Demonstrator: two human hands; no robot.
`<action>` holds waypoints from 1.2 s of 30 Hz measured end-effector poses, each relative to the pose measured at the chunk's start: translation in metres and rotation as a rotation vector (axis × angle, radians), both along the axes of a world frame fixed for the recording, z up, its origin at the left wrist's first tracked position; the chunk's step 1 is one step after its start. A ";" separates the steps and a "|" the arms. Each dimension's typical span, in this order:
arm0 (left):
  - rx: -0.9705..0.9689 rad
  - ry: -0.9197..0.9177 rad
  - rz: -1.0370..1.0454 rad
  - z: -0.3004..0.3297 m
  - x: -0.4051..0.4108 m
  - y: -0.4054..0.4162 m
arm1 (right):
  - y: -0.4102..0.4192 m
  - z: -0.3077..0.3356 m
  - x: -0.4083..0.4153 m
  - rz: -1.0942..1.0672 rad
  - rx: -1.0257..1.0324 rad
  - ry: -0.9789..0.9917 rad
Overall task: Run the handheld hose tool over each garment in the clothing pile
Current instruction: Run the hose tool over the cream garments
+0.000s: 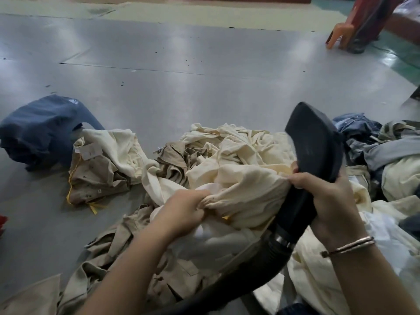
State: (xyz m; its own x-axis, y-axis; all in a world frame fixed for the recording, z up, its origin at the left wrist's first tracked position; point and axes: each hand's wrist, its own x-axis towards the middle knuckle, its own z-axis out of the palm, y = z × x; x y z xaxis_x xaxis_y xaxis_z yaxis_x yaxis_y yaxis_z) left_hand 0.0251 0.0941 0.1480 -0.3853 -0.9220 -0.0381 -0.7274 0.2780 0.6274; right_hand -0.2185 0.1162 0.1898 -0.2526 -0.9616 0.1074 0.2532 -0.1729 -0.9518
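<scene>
Gripping the black nozzle (316, 151) around its neck at 3 o'clock, the right hand (327, 198) had its fingers curled tight, and its fingertips also pinched an edge of the cream garment (245, 192). The left hand (184, 210), near the centre, was closed on a bunched fold of the same cloth, so the fabric ran stretched between the two hands. The nozzle's broad flat head stood tilted up above the pile (204, 160), pointing toward 12 o'clock, and its ribbed hose (241, 276) curved down toward 6 o'clock. A bracelet (350, 245) circled the right wrist. Cream and khaki garments lay heaped on the grey tabletop (159, 71) from 9 o'clock across to 3 o'clock. A khaki shirt (97, 176) with a paper tag and yellow cord lay at 9 o'clock, just beside a blue garment (41, 130). Blue and grey clothes (363, 137) sat at 3 o'clock, behind the nozzle.
</scene>
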 end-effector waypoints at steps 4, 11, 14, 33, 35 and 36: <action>0.371 0.519 -0.070 0.015 0.010 0.010 | -0.011 -0.003 -0.022 -0.192 0.003 0.056; 0.613 1.021 0.499 0.010 -0.012 0.014 | 0.009 0.000 -0.002 -0.071 -0.023 0.127; 0.836 1.146 0.495 0.011 -0.026 0.019 | 0.024 -0.004 0.029 0.174 -0.044 0.234; 0.687 1.392 0.668 0.015 -0.017 0.005 | 0.036 -0.022 0.045 0.283 -0.017 0.306; 0.679 1.335 0.559 0.011 -0.031 0.019 | 0.027 -0.013 0.043 0.184 -0.064 0.276; 0.702 1.347 0.469 0.010 -0.037 0.025 | 0.024 -0.011 0.044 0.155 -0.077 0.287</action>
State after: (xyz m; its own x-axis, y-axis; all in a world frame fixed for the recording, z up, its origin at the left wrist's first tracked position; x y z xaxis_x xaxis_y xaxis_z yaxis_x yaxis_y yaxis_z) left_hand -0.0116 0.1190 0.1585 -0.1857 -0.9106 -0.3692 0.5082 -0.4106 0.7571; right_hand -0.1743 0.1399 0.1793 -0.0528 -0.9726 0.2264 0.0058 -0.2271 -0.9739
